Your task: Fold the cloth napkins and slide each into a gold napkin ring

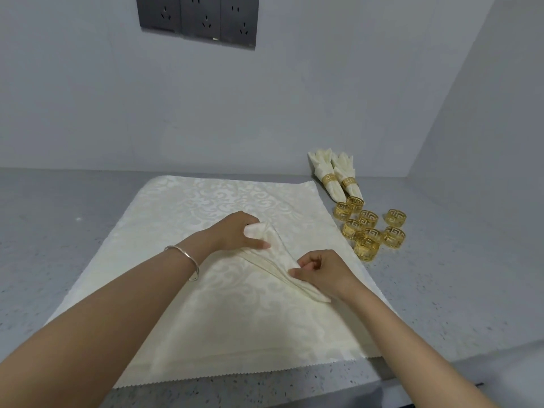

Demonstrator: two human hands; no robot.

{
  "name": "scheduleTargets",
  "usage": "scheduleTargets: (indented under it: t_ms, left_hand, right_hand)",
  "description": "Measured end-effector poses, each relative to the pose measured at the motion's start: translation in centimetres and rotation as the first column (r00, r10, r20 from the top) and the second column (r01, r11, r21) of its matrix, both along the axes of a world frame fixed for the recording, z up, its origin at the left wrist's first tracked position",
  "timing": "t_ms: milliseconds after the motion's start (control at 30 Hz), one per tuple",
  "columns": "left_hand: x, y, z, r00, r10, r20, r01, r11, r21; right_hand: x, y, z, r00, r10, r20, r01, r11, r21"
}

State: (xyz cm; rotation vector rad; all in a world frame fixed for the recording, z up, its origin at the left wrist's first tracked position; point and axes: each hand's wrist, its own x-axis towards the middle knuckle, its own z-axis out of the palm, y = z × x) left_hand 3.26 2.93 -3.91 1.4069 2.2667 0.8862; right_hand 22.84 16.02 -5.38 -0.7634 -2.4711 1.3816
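napkin (275, 256) lies just left of the gold rings (369, 228), left hand (235, 232) gripping its far tip, right hand (322, 270) pinching the near layers; soft, limp, prob slippery fabric, so hold it by the stacked edges.

A kitchen-like counter nook is showing: a grey speckled stone countertop (44, 231) is meeting pale plain walls (88, 98) carrying three dark grey power sockets (203, 19).

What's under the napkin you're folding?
A large cream patterned cloth spread on the grey speckled counter; whatever lies directly beneath the folded cream napkin is covered.
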Motion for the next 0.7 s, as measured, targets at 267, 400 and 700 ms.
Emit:
scheduleTargets:
  t_ms: [267, 400, 700]
  left_hand:
    - [1.1, -0.1, 0.2, 0.916, -0.025, -0.400, 0.041, 0.999, 0.032]
    - [3.5, -0.4, -0.3, 0.891, -0.213, -0.401, 0.224, 0.974, -0.020]
    - [5.1, -0.3, -3.0, 0.892, -0.181, -0.415, 0.232, 0.970, 0.076]
  right_hand:
    - [-0.4, 0.4, 0.1, 0.992, -0.029, 0.126, -0.009, 0.957, 0.290]
    - [-0.6, -0.1, 0.7, 0.985, -0.041, 0.168, -0.028, 0.923, 0.385]
    - [0.8, 1.3, 1.8, 0.991, -0.053, 0.126, 0.081, 0.969, -0.231]
